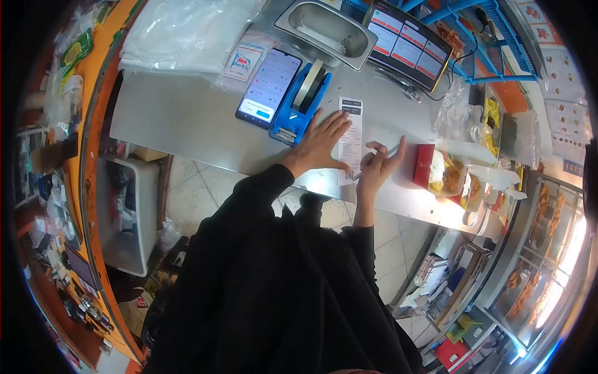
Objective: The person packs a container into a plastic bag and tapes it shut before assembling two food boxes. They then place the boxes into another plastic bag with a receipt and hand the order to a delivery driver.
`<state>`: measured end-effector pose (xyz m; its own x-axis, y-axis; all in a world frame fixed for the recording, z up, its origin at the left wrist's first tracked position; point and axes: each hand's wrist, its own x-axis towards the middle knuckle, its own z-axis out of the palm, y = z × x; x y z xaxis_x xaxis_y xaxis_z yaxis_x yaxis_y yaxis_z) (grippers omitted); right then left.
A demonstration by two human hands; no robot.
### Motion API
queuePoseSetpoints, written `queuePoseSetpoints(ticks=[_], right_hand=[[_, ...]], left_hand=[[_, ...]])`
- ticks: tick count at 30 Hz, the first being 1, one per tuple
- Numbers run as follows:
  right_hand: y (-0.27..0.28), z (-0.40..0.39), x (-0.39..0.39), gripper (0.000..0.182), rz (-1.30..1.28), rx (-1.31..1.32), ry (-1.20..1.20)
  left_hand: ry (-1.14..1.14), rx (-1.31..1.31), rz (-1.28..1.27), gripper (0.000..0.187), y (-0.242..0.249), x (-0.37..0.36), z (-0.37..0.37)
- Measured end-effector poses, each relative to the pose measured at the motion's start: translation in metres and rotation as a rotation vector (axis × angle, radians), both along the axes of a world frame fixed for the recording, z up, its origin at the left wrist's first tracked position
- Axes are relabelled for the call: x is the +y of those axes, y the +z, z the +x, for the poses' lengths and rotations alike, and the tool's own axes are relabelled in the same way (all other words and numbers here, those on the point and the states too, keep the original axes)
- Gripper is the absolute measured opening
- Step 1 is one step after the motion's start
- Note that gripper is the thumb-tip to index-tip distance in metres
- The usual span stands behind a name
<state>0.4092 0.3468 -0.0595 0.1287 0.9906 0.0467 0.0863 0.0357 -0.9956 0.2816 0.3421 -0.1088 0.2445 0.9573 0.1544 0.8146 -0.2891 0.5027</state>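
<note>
A white paper receipt point(351, 131) lies on the steel counter point(187, 124). My left hand point(321, 144) rests flat on the counter with its fingers spread, pinning the receipt's left edge. My right hand point(377, 167) is closed around a pen point(376, 161), whose tip touches the lower part of the receipt. A blue tape dispenser point(303, 101) stands just beyond my left fingertips, with a lit smartphone point(269, 87) to its left.
A tablet point(409, 43) showing order cards leans at the back next to a steel tray point(327, 31). Plastic bags point(187, 31) lie at the far left. A red box of fried food point(443, 171) sits right of my right hand. Tiled floor lies below.
</note>
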Motion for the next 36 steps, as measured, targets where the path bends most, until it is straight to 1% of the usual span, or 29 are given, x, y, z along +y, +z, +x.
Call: queuePoseSetpoints(ticks=[1,3,4,5,7,8,10,11,13,14,15,17,18,19,21,22,23,25,26,27,29,31,33,34,36], right_hand=[[0.002,0.000,0.000,0.036,-0.001,-0.001,-0.002],[0.003,-0.002,0.002,0.042,-0.226,0.307,0.156],[-0.005,-0.004,0.003,0.046,-0.297,0.611,0.171],[-0.013,-0.003,0.003,0.046,-0.294,0.613,0.170],[-0.031,0.002,0.003,0.048,-0.094,0.638,0.347],[-0.043,0.008,0.004,0.048,-0.092,0.638,0.342],[-0.054,0.018,0.008,0.040,-0.039,-0.046,0.294],[-0.061,0.021,0.006,0.040,-0.037,-0.048,0.282],[-0.057,0.008,0.000,0.031,0.048,-0.173,0.065],[-0.051,0.002,0.000,0.027,0.136,-0.261,-0.005],[-0.045,0.002,-0.002,0.027,0.138,-0.263,-0.023],[-0.036,0.006,-0.004,0.026,-0.064,-0.187,0.052],[-0.041,0.007,-0.004,0.022,-0.004,0.023,0.001],[-0.044,0.009,-0.003,0.022,0.001,0.022,-0.015],[-0.047,0.010,-0.002,0.018,0.051,0.163,-0.101],[-0.044,0.009,0.002,0.016,0.180,0.007,-0.131],[-0.045,0.009,0.001,0.016,0.183,0.008,-0.143],[-0.045,0.009,-0.001,0.019,0.075,-0.046,-0.099],[-0.045,0.009,-0.002,0.024,0.065,-0.192,-0.111],[-0.044,0.010,-0.002,0.024,0.066,-0.189,-0.123],[-0.043,0.009,-0.002,0.027,0.024,-0.282,-0.154],[-0.046,0.008,0.000,0.026,0.041,-0.266,-0.187],[-0.049,0.012,-0.001,0.025,0.079,-0.297,-0.009],[-0.051,0.012,-0.001,0.024,0.063,-0.170,-0.092],[-0.050,0.009,0.000,0.025,0.096,-0.213,-0.095]], left_hand=[[0.003,-0.011,0.003,0.094,0.000,0.000,0.000],[0.004,-0.020,0.008,0.094,0.001,-0.001,0.000],[0.004,-0.003,0.013,0.093,0.002,-0.001,0.000],[0.005,0.014,0.019,0.091,0.002,0.000,0.000],[0.004,0.007,0.017,0.090,0.003,0.000,-0.001],[0.002,-0.003,0.013,0.089,0.003,0.000,0.000],[-0.003,-0.002,0.014,0.089,0.004,-0.001,-0.001],[-0.001,-0.002,0.015,0.088,0.005,0.000,-0.001],[-0.010,-0.006,0.030,0.088,0.003,0.000,0.000],[0.000,-0.014,0.044,0.088,0.002,0.000,0.000],[0.008,-0.023,0.057,0.088,0.002,0.000,0.000],[-0.011,-0.040,0.070,0.089,0.004,0.001,0.000],[-0.002,-0.029,0.054,0.089,0.004,0.001,0.000],[0.008,-0.018,0.037,0.089,0.004,0.001,0.001],[-0.003,-0.010,0.040,0.088,0.004,0.001,0.002],[0.000,-0.005,0.038,0.088,0.004,0.001,0.002],[0.002,0.000,0.036,0.088,0.005,0.001,0.002],[-0.018,0.011,0.050,0.089,0.005,0.002,0.002],[-0.010,0.014,0.038,0.089,0.006,0.002,0.002],[-0.001,0.018,0.026,0.089,0.007,0.002,0.003],[-0.012,0.027,0.037,0.089,0.007,0.002,0.003],[-0.020,0.035,0.043,0.089,0.008,0.002,0.003],[-0.008,0.064,0.043,0.090,0.010,0.002,0.004],[-0.017,0.066,0.047,0.090,0.011,0.002,0.004],[-0.011,0.051,0.025,0.091,0.011,0.002,0.005]])
